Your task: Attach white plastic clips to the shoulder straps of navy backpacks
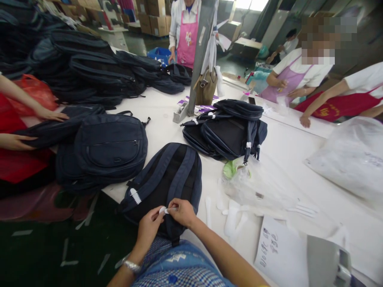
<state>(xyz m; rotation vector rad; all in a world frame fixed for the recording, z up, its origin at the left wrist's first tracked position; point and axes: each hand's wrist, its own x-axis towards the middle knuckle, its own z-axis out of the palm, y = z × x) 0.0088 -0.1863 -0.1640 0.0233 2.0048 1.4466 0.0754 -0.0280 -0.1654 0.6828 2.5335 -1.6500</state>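
Note:
A dark blue backpack (158,175) lies in front of me, its shoulder straps facing up. One strap has a white tag-like strip (135,196) around it. My left hand (149,227) pinches one end of a small white strip (164,210) over the other strap, near the bag's lower end. From the right, my right hand (182,211) pinches the same strip's other end. Several loose white strips (231,219) lie on the table to the right of the backpack.
Finished-looking backpacks (227,127) are stacked ahead, more (110,147) to the left beside a co-worker's hands (49,115). A metal post (199,59) rises from the table (161,107). Clear plastic bags (257,187), a handwritten sheet (277,247) and a grey device (326,259) occupy the right.

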